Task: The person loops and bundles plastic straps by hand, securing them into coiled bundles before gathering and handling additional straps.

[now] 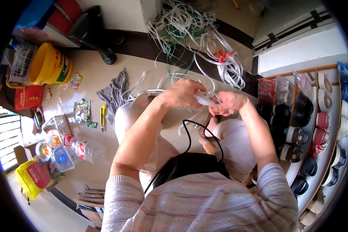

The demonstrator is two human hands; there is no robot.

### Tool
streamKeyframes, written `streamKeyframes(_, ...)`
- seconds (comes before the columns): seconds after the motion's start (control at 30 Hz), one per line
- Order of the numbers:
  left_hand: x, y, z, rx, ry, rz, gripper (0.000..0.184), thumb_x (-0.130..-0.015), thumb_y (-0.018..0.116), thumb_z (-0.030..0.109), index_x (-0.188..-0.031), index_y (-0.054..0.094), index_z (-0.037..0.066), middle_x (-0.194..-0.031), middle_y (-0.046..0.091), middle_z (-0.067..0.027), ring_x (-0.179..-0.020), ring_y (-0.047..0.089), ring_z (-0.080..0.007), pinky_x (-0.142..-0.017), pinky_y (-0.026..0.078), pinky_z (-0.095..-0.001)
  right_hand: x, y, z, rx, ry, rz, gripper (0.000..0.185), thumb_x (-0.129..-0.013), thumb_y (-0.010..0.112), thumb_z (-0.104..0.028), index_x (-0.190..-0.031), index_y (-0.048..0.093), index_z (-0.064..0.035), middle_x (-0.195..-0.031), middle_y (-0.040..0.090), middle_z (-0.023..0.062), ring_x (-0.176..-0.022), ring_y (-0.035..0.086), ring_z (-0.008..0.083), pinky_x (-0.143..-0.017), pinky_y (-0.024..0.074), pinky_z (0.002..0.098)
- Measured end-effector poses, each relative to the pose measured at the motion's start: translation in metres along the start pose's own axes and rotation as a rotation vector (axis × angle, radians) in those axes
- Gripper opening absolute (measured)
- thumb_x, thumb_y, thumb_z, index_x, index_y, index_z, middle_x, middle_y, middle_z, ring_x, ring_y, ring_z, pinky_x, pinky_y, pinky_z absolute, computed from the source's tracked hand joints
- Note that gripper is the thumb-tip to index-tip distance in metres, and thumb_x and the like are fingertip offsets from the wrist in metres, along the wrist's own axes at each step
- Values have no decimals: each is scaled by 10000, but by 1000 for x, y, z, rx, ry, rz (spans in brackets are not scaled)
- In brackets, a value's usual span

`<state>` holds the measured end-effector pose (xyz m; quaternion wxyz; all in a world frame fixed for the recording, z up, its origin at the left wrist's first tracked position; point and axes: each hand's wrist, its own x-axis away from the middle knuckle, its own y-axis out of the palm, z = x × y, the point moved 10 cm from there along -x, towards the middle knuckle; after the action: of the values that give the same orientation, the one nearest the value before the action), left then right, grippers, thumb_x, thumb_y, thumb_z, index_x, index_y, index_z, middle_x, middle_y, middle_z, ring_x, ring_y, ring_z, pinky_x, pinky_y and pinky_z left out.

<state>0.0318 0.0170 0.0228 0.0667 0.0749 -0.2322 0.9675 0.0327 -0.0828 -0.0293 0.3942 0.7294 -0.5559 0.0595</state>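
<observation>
My left hand is closed around a flat white plastic strap above my lap. My right hand pinches the same strap just to the right, its thumb and fingers pressed together. The two hands are close to each other, with folded or looped strap between them. Loose strap ends trail away around my left hand towards the floor. Just ahead lies a tangled heap of white and green straps. A coil of white strap bound with a red tie lies beside it.
A grey cloth and a yellow utility knife lie on the floor to the left. Farther left are a yellow bucket and plastic bottles. Black boots stand at the wall. A shoe rack runs along the right.
</observation>
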Motion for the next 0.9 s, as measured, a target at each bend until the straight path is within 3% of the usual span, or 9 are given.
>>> streamKeyframes(0.13,8,-2,-12,-98,-41,-26,404,-577,765,201,-900,629,1,-704,618,-90,-670,593,-200,-616,468,-307,-1,1,-4,56,47,29,291,-831,623,-321,-820,573,-35,-526,337,-75,-425,266,32,-386,234,194)
streamKeyframes(0.23,17,-1,-19,-42,-176,-167,595,-527,782,298,-1033,608,38,-854,645,-132,-830,614,-284,-755,477,-348,6,-3,-4,102,103,72,298,-847,600,-331,-826,570,-35,-524,339,-75,-432,278,30,-391,236,194)
streamKeyframes(0.43,21,-24,17,-13,201,125,878,-539,813,368,-1267,428,66,-1140,549,-157,-1023,533,-316,-900,409,-382,4,-3,4,300,259,123,298,-884,542,-330,-826,582,-41,-522,350,-76,-435,307,34,-405,259,200)
streamKeyframes(0.53,14,11,23,-59,324,-29,781,-608,761,446,-1212,481,37,-1084,581,-165,-984,551,-319,-860,426,-383,4,7,1,363,311,104,340,-883,532,-370,-813,580,-41,-493,328,-87,-407,271,29,-377,225,194)
streamKeyframes(0.63,8,31,10,7,70,-241,644,-709,678,480,-1126,543,8,-990,609,-170,-923,567,-305,-798,435,-382,13,9,-7,327,319,84,321,-877,551,-333,-826,585,-18,-495,360,-74,-409,306,36,-374,256,196)
streamKeyframes(0.67,7,28,15,46,165,-178,522,-776,620,474,-947,597,-19,-789,611,-140,-755,566,-251,-677,435,-358,18,7,-10,300,270,83,317,-875,557,-325,-830,586,-12,-496,369,-69,-410,312,39,-374,264,198)
streamKeyframes(0.7,8,34,12,60,106,-248,505,-789,606,473,-904,593,-19,-746,592,-123,-716,548,-232,-649,427,-347,21,9,-15,273,221,82,314,-874,562,-316,-835,586,-6,-498,378,-64,-410,319,42,-374,273,199)
streamKeyframes(0.83,15,45,6,119,0,-376,453,-864,524,421,-757,566,-18,-597,505,-49,-586,468,-150,-553,395,-303,18,10,-17,341,188,105,320,-871,570,-312,-839,586,6,-520,415,-40,-443,384,52,-413,323,214)
streamKeyframes(0.9,16,40,5,46,-7,-346,433,-879,501,391,-779,580,-24,-606,508,-46,-590,470,-141,-557,399,-298,15,-1,-21,572,183,181,328,-792,634,-280,-937,588,11,-591,540,51,-538,526,150,-509,415,283)
